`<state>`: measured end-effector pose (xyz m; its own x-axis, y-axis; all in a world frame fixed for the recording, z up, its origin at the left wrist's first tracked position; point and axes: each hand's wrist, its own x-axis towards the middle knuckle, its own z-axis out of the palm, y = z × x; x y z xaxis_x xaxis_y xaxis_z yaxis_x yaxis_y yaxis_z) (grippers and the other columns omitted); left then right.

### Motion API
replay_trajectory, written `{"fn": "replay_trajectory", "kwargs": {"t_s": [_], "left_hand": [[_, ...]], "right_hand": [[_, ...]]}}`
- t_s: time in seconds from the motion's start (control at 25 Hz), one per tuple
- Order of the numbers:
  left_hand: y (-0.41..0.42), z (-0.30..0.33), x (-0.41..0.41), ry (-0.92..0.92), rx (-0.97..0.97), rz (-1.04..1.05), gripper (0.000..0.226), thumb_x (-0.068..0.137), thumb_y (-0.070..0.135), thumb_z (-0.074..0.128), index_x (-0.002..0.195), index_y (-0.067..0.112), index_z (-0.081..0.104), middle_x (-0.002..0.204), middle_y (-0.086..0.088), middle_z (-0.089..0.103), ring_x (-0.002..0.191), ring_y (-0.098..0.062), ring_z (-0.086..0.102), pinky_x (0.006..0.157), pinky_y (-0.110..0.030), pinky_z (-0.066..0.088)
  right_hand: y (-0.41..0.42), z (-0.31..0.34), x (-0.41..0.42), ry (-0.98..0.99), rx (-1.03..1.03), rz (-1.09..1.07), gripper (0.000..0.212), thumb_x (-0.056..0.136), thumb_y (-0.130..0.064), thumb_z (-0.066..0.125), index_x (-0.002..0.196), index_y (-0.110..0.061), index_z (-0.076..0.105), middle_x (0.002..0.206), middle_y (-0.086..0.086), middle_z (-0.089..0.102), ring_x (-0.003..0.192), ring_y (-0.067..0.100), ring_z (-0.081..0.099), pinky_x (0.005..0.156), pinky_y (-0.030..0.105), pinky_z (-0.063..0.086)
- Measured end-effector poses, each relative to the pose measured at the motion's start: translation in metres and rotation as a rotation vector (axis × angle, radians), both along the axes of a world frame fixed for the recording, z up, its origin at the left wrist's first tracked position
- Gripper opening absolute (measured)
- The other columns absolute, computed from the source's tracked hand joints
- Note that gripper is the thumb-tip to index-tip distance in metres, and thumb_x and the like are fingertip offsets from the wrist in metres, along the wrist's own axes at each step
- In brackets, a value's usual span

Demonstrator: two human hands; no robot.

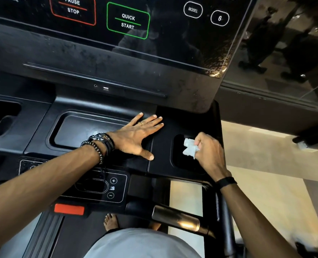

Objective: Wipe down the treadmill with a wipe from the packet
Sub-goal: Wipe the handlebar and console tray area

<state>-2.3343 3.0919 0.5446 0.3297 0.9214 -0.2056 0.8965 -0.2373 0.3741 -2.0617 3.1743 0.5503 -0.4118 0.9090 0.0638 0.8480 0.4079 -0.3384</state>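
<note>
**Wiping the right-hand cup well**

The right hand [208, 153] pinches a crumpled wipe [189, 148], its grip curled tight round it, down in the treadmill's [191, 118] right cup well [178, 161]. The left hand [137, 135] rests flat, fingers spread, just beside. No packet shows. Next, I'd guess, comes a sweep round the well's walls.

Non-task items: worn accessories, clothing, surroundings.
Beaded bracelet [96, 151] and watch [98, 137] are worn side by side on one wrist, black band [226, 181] on the other. Ring [140, 124] is seen; grey garment [141, 244] and bare foot [111, 221] below; pale floor [266, 183] at right.
</note>
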Motion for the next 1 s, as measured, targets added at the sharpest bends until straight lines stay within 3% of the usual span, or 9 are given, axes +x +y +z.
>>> {"fn": "replay_trajectory", "kwargs": {"t_s": [0.08,0.16,0.24,0.28,0.4,0.52,0.72,0.92,1.0], "left_hand": [[0.0,0.001,0.001,0.001,0.0,-0.01,0.119,0.078,0.076,0.061,0.161,0.024,-0.006,0.166,0.007,-0.019,0.149,-0.005,-0.028,0.119,-0.04,-0.026],[-0.001,0.002,0.001,-0.005,-0.004,-0.01,0.119,0.078,0.076,0.062,0.161,0.023,-0.006,0.165,0.008,-0.02,0.149,-0.005,-0.028,0.118,-0.039,-0.027],[-0.001,0.003,0.001,0.0,-0.008,-0.006,0.121,0.074,0.079,0.056,0.161,0.023,-0.005,0.166,0.008,-0.019,0.149,-0.005,-0.027,0.118,-0.039,-0.027],[0.0,0.003,0.001,-0.001,-0.01,-0.006,0.121,0.072,0.08,0.053,0.161,0.024,-0.005,0.166,0.007,-0.019,0.149,-0.005,-0.027,0.119,-0.039,-0.027],[-0.001,0.003,0.002,-0.009,-0.018,0.001,0.121,0.071,0.08,0.053,0.161,0.024,-0.004,0.166,0.008,-0.018,0.149,-0.005,-0.027,0.119,-0.04,-0.026],[0.0,0.003,0.0,-0.006,-0.026,0.0,0.12,0.072,0.08,0.053,0.161,0.025,-0.005,0.166,0.007,-0.019,0.149,-0.005,-0.027,0.118,-0.04,-0.027],[0.001,0.002,0.0,-0.005,-0.024,-0.004,0.12,0.076,0.077,0.059,0.161,0.026,-0.006,0.165,0.009,-0.02,0.149,-0.004,-0.028,0.117,-0.038,-0.028],[0.002,0.002,0.0,-0.003,-0.018,-0.004,0.121,0.072,0.081,0.056,0.161,0.026,-0.005,0.166,0.008,-0.019,0.149,-0.003,-0.028,0.119,-0.039,-0.026],[0.001,0.002,0.001,-0.008,-0.03,0.002,0.119,0.077,0.075,0.064,0.161,0.026,-0.005,0.166,0.009,-0.019,0.149,-0.003,-0.028,0.119,-0.039,-0.026]], "right_hand": [[-0.006,0.004,-0.001,-0.131,-0.022,0.047,0.021,0.077,-0.002,0.065,0.086,-0.02,0.056,0.094,0.005,0.061,0.084,0.035,0.061,0.065,0.033,0.037],[-0.008,-0.004,-0.003,-0.228,-0.143,0.13,0.019,0.078,-0.002,0.064,0.09,-0.017,0.062,0.1,0.007,0.063,0.09,0.034,0.064,0.071,0.035,0.047],[-0.005,-0.015,-0.005,-0.223,-0.359,0.195,0.009,0.079,-0.008,0.063,0.079,-0.016,0.062,0.096,0.009,0.066,0.088,0.03,0.066,0.079,0.037,0.055],[-0.002,-0.018,-0.007,-0.205,-0.405,0.195,0.015,0.079,-0.007,0.062,0.072,-0.02,0.059,0.093,0.008,0.065,0.086,0.026,0.066,0.081,0.034,0.056],[0.007,-0.028,-0.011,-0.183,-0.394,0.18,0.034,0.08,-0.008,0.069,0.061,-0.025,0.047,0.082,0.001,0.05,0.076,0.02,0.055,0.074,0.025,0.047],[0.004,-0.036,-0.018,-0.156,-0.425,0.122,0.021,0.072,-0.013,0.083,0.071,-0.018,0.063,0.086,0.005,0.061,0.077,0.023,0.063,0.07,0.032,0.054],[0.0,-0.054,-0.034,0.04,-0.279,0.01,0.003,0.074,0.0,0.062,0.073,0.002,0.06,0.061,0.005,0.052,0.059,0.012,0.052,0.055,0.029,0.043],[-0.002,-0.031,-0.021,-0.048,-0.666,0.205,0.006,0.08,0.001,0.075,0.083,-0.003,0.075,0.072,-0.006,0.069,0.068,-0.001,0.058,0.074,0.023,0.048],[-0.001,-0.019,-0.019,-0.183,-0.691,0.289,0.018,0.087,-0.004,0.073,0.071,-0.011,0.074,0.068,-0.015,0.066,0.068,-0.008,0.059,0.079,0.022,0.045]]}}
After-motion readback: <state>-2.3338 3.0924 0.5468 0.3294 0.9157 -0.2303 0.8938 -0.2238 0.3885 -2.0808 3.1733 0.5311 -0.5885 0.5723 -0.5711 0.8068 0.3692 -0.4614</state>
